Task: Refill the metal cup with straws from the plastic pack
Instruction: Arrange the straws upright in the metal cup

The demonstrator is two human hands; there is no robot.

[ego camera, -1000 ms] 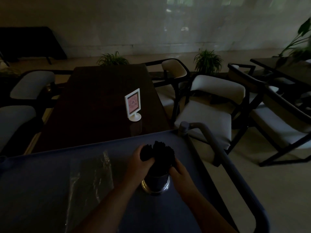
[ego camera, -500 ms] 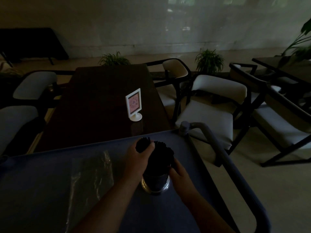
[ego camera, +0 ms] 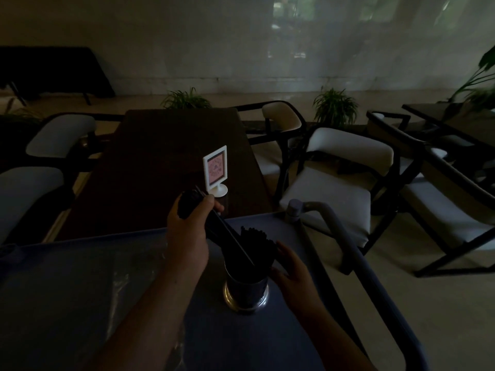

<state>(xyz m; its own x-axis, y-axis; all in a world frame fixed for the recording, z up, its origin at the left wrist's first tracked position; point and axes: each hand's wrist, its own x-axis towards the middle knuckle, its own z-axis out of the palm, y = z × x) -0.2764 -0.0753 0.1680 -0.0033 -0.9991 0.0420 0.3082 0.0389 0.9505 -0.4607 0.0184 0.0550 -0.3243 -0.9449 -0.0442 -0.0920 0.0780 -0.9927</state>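
Observation:
A metal cup (ego camera: pixel 246 290) stands on the blue cart top (ego camera: pixel 67 277), packed with black straws (ego camera: pixel 261 243). My left hand (ego camera: pixel 187 231) is shut on a bundle of black straws (ego camera: pixel 214 226), raised and tilted, with the lower ends still inside the cup. My right hand (ego camera: pixel 290 266) rests against the cup's right side and the straws, fingers apart. A clear plastic pack (ego camera: pixel 126 285) lies flat on the cart to the left of my left arm.
The cart's grey handle (ego camera: pixel 334 236) runs along its right side. Beyond the cart is a dark wooden table (ego camera: pixel 160 162) with a white sign stand (ego camera: pixel 215 170). Cushioned chairs (ego camera: pixel 337 183) stand on both sides. The room is dim.
My left hand has lifted a bundle of straws up and to the left, partly out of the cup. My right hand has stayed at the cup's right side.

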